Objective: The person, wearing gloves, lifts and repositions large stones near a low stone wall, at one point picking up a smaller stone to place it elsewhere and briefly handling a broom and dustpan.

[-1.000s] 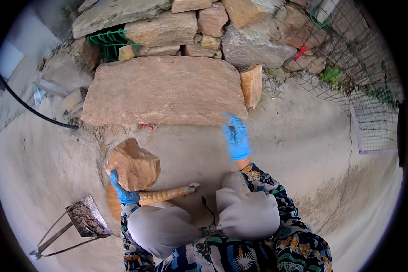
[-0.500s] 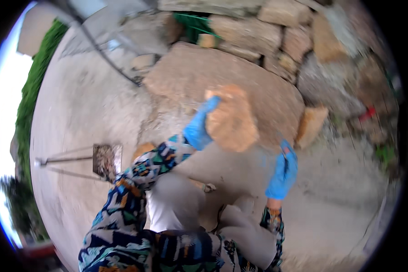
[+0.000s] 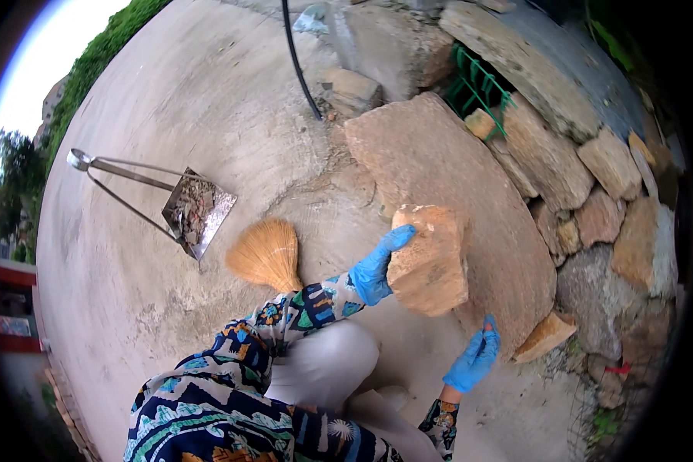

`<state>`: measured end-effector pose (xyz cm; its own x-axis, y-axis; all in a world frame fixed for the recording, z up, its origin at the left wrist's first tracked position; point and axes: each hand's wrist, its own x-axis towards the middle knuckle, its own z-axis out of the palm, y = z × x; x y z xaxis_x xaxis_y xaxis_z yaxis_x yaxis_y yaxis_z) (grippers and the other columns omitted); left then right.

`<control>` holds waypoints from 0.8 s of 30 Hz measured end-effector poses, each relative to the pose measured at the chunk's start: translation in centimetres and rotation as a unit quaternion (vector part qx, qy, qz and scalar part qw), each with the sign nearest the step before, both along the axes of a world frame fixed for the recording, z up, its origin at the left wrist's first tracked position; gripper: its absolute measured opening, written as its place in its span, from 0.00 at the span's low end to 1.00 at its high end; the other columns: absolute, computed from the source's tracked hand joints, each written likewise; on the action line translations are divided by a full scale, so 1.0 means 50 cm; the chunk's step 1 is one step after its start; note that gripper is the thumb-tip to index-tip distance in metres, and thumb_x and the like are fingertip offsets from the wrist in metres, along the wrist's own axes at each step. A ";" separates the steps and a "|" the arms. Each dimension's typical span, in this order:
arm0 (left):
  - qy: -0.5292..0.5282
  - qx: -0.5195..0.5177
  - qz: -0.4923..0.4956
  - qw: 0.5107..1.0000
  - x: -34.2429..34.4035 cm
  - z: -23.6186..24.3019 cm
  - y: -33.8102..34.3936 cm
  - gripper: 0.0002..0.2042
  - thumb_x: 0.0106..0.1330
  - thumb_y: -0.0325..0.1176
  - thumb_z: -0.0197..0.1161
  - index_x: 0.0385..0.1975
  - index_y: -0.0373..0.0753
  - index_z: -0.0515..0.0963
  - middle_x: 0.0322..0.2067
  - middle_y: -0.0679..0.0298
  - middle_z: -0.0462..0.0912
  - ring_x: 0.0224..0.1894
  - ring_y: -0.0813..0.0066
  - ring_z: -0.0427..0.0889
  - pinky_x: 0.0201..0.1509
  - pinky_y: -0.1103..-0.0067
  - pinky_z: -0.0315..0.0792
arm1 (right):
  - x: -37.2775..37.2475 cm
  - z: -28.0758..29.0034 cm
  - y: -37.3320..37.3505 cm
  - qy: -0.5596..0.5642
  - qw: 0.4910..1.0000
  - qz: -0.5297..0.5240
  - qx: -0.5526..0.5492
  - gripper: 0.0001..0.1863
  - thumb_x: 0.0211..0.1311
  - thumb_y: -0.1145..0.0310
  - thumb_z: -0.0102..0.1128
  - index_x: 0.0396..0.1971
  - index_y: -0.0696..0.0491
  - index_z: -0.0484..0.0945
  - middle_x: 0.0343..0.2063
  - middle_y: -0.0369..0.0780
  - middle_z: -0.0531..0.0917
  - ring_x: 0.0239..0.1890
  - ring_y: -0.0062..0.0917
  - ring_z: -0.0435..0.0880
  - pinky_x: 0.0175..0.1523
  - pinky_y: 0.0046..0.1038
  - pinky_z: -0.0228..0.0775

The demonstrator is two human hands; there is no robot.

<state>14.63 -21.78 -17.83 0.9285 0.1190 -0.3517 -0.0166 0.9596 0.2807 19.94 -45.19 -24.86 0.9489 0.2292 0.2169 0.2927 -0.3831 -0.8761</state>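
Observation:
My left hand point(image 3: 380, 266), in a blue glove, grips a thick tan stone point(image 3: 430, 262) by its left edge, thumb on the upper face. The stone is held up in front of a broad flat slab point(image 3: 470, 192), covering part of it. Lower right of the stone, apart from it, is my right hand point(image 3: 473, 360), also blue-gloved. Its fingers are pinched together, with a small reddish spot at the tips; whether that is an object or a bare fingertip I cannot make out. A smaller wedge of tan stone point(image 3: 545, 337) lies at the slab's right end.
A straw broom head point(image 3: 266, 250) lies left of my left forearm. Farther left is a metal dustpan point(image 3: 200, 212) with debris inside. Stacked rough stones point(image 3: 543, 154) rise at the right, with green mesh point(image 3: 477, 88) in a gap. A black hose point(image 3: 300, 69) hangs at the top.
The view has turned, so the slab and stacked stones sit farther right and the broom shows fully. The stone stays in my left hand and is tilted differently; my right hand is slightly nearer it.

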 end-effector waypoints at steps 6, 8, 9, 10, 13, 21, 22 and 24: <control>0.029 0.000 0.229 0.973 -0.110 -0.034 0.115 0.29 0.51 0.48 0.56 0.51 0.40 0.59 0.47 0.60 0.67 0.49 0.68 0.67 0.54 0.73 0.60 | 0.116 0.055 0.246 -0.078 0.967 0.163 -0.181 0.15 0.55 0.73 0.44 0.43 0.62 0.64 0.44 0.50 0.67 0.47 0.39 0.66 0.50 0.31 0.58; 0.042 0.015 0.281 0.959 -0.136 -0.043 0.163 0.29 0.50 0.48 0.56 0.51 0.41 0.59 0.47 0.60 0.67 0.49 0.68 0.67 0.54 0.71 0.60 | 0.162 0.040 0.332 -0.162 0.934 0.205 -0.245 0.18 0.55 0.69 0.45 0.45 0.60 0.63 0.49 0.51 0.63 0.52 0.40 0.60 0.53 0.35 0.54; 0.051 0.032 0.308 0.950 -0.148 -0.052 0.192 0.29 0.50 0.49 0.55 0.51 0.42 0.59 0.47 0.61 0.67 0.49 0.67 0.67 0.54 0.70 0.60 | 0.176 0.015 0.375 -0.181 0.921 0.196 -0.285 0.19 0.55 0.66 0.45 0.46 0.59 0.62 0.50 0.50 0.60 0.53 0.40 0.58 0.54 0.36 0.51; 0.058 0.049 0.334 0.939 -0.155 -0.059 0.223 0.30 0.50 0.50 0.55 0.51 0.42 0.59 0.47 0.61 0.67 0.49 0.66 0.67 0.53 0.69 0.60 | 0.192 -0.013 0.418 -0.202 0.906 0.186 -0.323 0.21 0.56 0.64 0.44 0.47 0.58 0.61 0.52 0.49 0.57 0.55 0.40 0.55 0.56 0.38 0.49; 0.032 0.071 0.385 0.920 -0.150 -0.088 0.315 0.30 0.51 0.51 0.54 0.51 0.42 0.59 0.48 0.60 0.66 0.50 0.65 0.66 0.54 0.68 0.60 | 0.210 -0.031 0.475 -0.221 0.862 0.156 -0.430 0.24 0.56 0.58 0.42 0.50 0.55 0.60 0.57 0.45 0.50 0.59 0.38 0.48 0.58 0.42 0.42; -0.033 0.085 0.411 0.907 -0.110 -0.193 0.543 0.27 0.53 0.44 0.55 0.51 0.40 0.58 0.49 0.60 0.65 0.51 0.67 0.65 0.55 0.69 0.59 | 0.203 -0.054 0.495 -0.192 0.838 0.157 -0.486 0.25 0.57 0.54 0.38 0.53 0.51 0.57 0.58 0.41 0.47 0.60 0.37 0.44 0.58 0.43 0.39; -0.033 0.086 0.413 0.906 -0.098 -0.211 0.565 0.27 0.53 0.44 0.55 0.51 0.40 0.58 0.48 0.60 0.66 0.51 0.67 0.65 0.55 0.69 0.59 | 0.203 -0.057 0.496 -0.193 0.834 0.159 -0.491 0.25 0.57 0.55 0.38 0.53 0.51 0.57 0.58 0.41 0.47 0.60 0.37 0.44 0.58 0.43 0.39; -0.043 0.106 0.416 0.902 -0.062 -0.222 0.599 0.27 0.53 0.44 0.55 0.51 0.39 0.58 0.48 0.59 0.66 0.49 0.66 0.66 0.54 0.69 0.61 | 0.204 -0.050 0.497 -0.199 0.828 0.160 -0.500 0.25 0.57 0.55 0.38 0.53 0.51 0.57 0.58 0.41 0.46 0.60 0.37 0.44 0.58 0.43 0.40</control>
<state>11.51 8.18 -28.90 0.5101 0.8433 -0.1694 -0.7367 0.5300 0.4199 30.16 -20.32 -27.37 0.7041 0.7085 0.0478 0.7084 -0.7055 0.0225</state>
